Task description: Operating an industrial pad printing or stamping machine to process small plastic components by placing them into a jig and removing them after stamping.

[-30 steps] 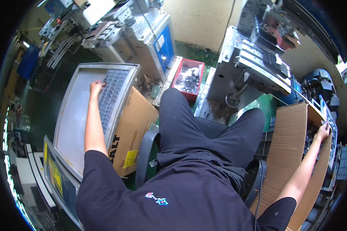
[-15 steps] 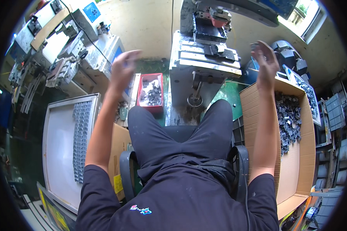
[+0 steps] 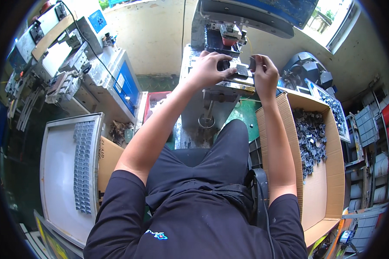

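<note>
My left hand (image 3: 211, 70) is at the front bed of the machine (image 3: 190, 64), thumb and fingers curled round a small dark part (image 3: 223, 65). This part sits at the left side of the holding fixture (image 3: 240, 71), and the fingers partly hide it. To the right of the fixture, my right hand (image 3: 266, 73) is raised, its thumb and fingertips pinching a small dark grey piece (image 3: 252, 63). Above and behind the fixture hangs a red pad (image 3: 229, 42) under the machine's head.
A cardboard box (image 3: 277, 125) on the right holds many small dark parts (image 3: 311, 138). At left, a framed white tray (image 3: 58, 159) carries rows of grey parts (image 3: 84, 168). A red bin (image 3: 153, 101) is partly behind my left forearm. Another machine (image 3: 112, 73) stands far left.
Both hands have come inward to the machine's bed, the left moving right and the right moving left. A dark piece now shows in the right fingertips. The whole view has shifted slightly.
</note>
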The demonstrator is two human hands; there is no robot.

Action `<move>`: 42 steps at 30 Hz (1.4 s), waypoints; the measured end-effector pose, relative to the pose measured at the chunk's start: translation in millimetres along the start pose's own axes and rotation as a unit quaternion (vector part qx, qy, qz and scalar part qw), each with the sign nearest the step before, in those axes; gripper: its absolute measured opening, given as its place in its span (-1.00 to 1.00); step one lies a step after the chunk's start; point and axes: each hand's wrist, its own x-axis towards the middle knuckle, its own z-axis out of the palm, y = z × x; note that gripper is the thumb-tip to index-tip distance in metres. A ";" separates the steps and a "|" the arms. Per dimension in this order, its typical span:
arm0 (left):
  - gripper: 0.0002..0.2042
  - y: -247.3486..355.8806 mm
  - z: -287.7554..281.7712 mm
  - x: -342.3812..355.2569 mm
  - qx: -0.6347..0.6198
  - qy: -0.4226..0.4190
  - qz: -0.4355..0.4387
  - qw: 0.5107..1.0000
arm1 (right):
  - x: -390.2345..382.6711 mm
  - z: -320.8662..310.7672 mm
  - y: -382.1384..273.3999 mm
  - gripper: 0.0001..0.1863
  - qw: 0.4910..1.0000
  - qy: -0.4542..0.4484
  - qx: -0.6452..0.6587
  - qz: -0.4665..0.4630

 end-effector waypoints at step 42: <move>-0.53 -24.1 -37.1 -49.9 -0.267 0.271 -0.079 0.921 | -0.4 28.2 1.1 -0.75 0.973 -0.161 -0.148 -0.075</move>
